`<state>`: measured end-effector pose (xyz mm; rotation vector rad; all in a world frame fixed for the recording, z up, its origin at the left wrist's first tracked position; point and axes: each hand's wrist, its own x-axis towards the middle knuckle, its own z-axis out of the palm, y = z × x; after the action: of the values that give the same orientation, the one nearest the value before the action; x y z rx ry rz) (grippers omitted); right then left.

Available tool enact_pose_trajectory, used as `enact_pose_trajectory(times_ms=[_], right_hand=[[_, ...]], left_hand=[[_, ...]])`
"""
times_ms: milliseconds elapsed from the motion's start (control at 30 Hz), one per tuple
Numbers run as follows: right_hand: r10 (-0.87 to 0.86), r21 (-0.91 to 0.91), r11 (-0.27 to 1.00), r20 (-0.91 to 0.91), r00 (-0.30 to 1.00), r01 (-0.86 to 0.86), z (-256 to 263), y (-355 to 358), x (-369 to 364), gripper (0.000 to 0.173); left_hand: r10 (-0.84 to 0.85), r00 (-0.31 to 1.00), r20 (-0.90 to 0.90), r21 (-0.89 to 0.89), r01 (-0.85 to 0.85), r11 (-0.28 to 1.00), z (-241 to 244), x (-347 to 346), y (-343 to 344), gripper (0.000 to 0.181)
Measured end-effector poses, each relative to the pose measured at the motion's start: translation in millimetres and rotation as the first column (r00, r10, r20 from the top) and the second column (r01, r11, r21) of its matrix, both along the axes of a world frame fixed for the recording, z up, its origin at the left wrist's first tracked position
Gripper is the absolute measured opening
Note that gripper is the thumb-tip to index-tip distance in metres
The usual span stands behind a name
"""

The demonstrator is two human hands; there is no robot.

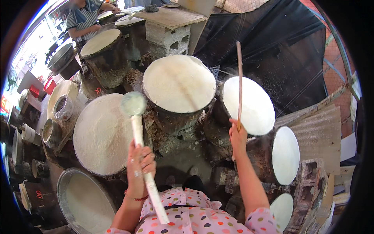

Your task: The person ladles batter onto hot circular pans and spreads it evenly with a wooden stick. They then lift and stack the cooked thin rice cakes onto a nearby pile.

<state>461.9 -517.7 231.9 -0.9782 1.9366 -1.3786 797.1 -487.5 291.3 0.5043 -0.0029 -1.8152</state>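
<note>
My left hand point(139, 165) grips the pale handle of a ladle point(133, 103), whose round whitish head points away from me, over the edge of a wide round drum top point(98, 134) covered in a rough cream layer. My right hand point(238, 136) holds a thin wooden stick point(240, 73) pointing away, in front of a drum with a smooth white round top point(257, 105). Between and beyond both hands stands another drum with a cream round top point(175, 82). A large metal basin point(65, 187) holding pale liquid sits at lower left.
More white-topped drums point(286, 155) line my right, by hollow concrete blocks point(309, 181). A person point(87, 22) stands at another cream-topped drum point(100, 44) at upper left. A board on blocks point(172, 16) stands at the back. Dark sheeting point(263, 49) hangs behind. Buckets and pots point(52, 133) crowd the left.
</note>
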Motion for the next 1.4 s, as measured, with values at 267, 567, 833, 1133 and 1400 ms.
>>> enact_pose_trajectory(times_ms=[267,567,833,1133,1400], right_hand=[[0.208,0.118,0.978,-0.575,0.791,-0.172,-16,-234,-58,0.023],[0.559,0.400,0.829,-0.603,0.570,-0.390,-36,-424,-55,0.033],[0.693,0.472,0.719,-0.534,0.483,-0.510,-49,-466,-52,0.032],[0.502,0.030,0.821,-0.513,0.697,-0.570,62,-369,-46,0.018],[0.096,-0.184,0.951,-0.588,0.803,-0.248,173,-147,-7,0.015]], left_hand=[[0.378,0.921,-0.096,-0.064,-0.384,0.921,7,26,-29,0.013],[0.611,0.782,-0.121,0.033,-0.612,0.790,29,5,-66,0.026],[0.635,0.761,-0.133,0.060,-0.634,0.771,33,-10,-93,0.026],[0.463,0.839,-0.287,0.037,-0.474,0.880,19,16,-103,0.022],[0.224,0.963,0.147,-0.021,-0.223,0.975,30,43,-88,0.032]])
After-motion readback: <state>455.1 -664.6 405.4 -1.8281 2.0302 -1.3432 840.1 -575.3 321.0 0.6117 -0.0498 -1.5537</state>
